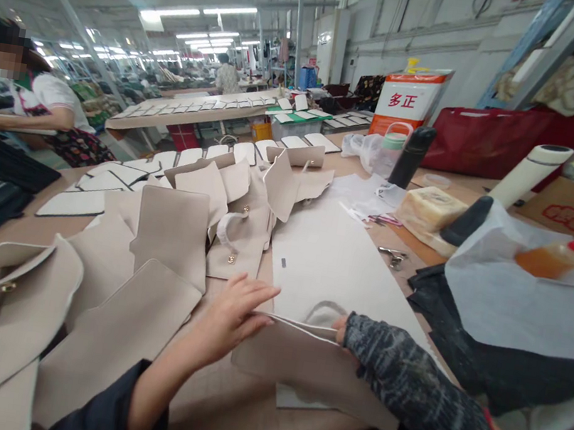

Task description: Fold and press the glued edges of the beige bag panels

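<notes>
Between my two hands a beige leather-like bag panel with a pale edge is held up on its long side over the table. The panel's left end lies between the thumb and stretched fingers of my left hand. My right hand, below a dark grey knitted sleeve, pinches the right end; most of its fingers are hidden. Just behind the panel shows a curved grey strap. A large pale sheet lies flat beyond it. To the left, a beige bag piece carries a wrapped handle and gold-coloured fittings.
Several beige panels are heaped on the left. At right are metal snips, a black bottle, a white flask, a yellowish block and a red-tipped glue bottle. A co-worker is at far left.
</notes>
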Demonstrator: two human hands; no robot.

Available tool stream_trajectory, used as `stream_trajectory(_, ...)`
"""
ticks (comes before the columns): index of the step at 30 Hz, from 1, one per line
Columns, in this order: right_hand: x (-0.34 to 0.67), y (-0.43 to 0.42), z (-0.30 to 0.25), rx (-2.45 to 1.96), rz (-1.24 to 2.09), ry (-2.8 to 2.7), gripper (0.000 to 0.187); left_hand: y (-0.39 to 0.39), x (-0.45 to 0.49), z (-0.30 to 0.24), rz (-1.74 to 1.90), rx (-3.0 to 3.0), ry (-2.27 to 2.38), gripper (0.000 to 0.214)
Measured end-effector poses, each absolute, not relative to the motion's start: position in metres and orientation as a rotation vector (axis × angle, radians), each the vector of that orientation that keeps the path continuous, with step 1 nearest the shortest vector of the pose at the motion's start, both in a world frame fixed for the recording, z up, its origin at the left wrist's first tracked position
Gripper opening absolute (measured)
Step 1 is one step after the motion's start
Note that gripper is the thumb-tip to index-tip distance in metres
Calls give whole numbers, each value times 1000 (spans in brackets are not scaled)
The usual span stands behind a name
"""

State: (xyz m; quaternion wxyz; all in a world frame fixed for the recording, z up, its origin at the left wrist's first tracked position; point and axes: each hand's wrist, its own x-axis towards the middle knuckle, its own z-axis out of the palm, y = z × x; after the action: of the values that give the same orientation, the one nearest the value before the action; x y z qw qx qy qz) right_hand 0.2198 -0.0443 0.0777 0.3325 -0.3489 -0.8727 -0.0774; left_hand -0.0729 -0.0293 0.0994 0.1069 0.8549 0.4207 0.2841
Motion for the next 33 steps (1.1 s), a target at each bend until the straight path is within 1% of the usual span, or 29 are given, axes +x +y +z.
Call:
stream_trajectory(3, 231, -33, 84, -762, -426, -2313, 30, -25, -78, 96, 673, 2282, 1138, 31)
stream_trajectory(5, 234, -24, 84, -732, -490, -2341, 28, -27, -76, 92, 640, 2184, 1138, 31)
stream_trajectory(13, 224, 4, 73, -863, -238, -2511, 24, -30, -73, 87, 590, 1903, 1229, 28)
stream_trajectory(22, 208, 1, 75, -932, -268, -2578, 20, -32, -55, 105, 213, 2395, 1248, 29)
stream_trajectory(29, 207, 10, 76, -996, -89, -2617, 20, -32, -54, 101, 207, 2362, 1116, 26)
stream_trajectory(33, 200, 9, 78, -1019, -134, -2594, 19, -31, -51, 107, 174, 2301, 1133, 26)
